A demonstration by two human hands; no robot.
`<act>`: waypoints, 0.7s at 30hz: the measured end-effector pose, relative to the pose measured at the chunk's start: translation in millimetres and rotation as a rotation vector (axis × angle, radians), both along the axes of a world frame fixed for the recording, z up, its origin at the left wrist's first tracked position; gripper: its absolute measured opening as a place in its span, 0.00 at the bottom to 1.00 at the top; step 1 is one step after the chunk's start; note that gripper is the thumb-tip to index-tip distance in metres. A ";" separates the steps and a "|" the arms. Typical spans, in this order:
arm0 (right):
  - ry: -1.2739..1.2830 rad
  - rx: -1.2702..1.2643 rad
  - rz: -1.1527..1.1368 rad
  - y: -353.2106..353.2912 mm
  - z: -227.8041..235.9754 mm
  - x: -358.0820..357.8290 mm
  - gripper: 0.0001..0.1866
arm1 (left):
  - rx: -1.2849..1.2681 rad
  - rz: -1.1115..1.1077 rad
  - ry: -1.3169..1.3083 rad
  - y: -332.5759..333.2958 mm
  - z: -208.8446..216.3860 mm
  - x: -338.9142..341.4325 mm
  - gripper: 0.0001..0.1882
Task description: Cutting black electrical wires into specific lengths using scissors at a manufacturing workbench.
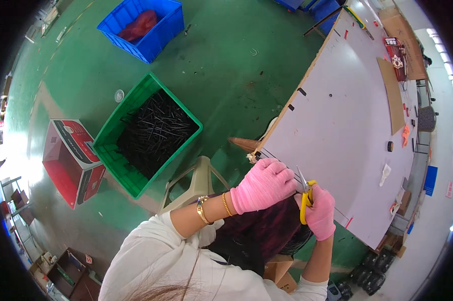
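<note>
Right hand (320, 211) is gripping the yellow-handled scissors (306, 189) by the loops; left hand (264, 185) is curling its fingers, tips hidden, so can't tell if it's pinching anything. Scissors are sitting between both hands at the white counter's (346, 125) near edge, right hand nearer. Long axis is running away from the person, leaning slightly left, blade tips pointing just beside the left hand's fingers. Green bin (98, 148) of black strips (158, 130) is standing well left.
</note>
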State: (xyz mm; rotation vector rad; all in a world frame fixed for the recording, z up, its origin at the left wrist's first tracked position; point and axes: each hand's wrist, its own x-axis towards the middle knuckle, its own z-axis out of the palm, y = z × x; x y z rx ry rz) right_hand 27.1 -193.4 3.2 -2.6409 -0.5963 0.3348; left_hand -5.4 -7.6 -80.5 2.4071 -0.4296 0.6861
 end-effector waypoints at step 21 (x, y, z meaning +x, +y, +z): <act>-0.018 -0.071 0.017 -0.2 1.6 -0.4 0.14 | 0.024 -0.001 0.007 -1.0 -1.5 0.6 0.10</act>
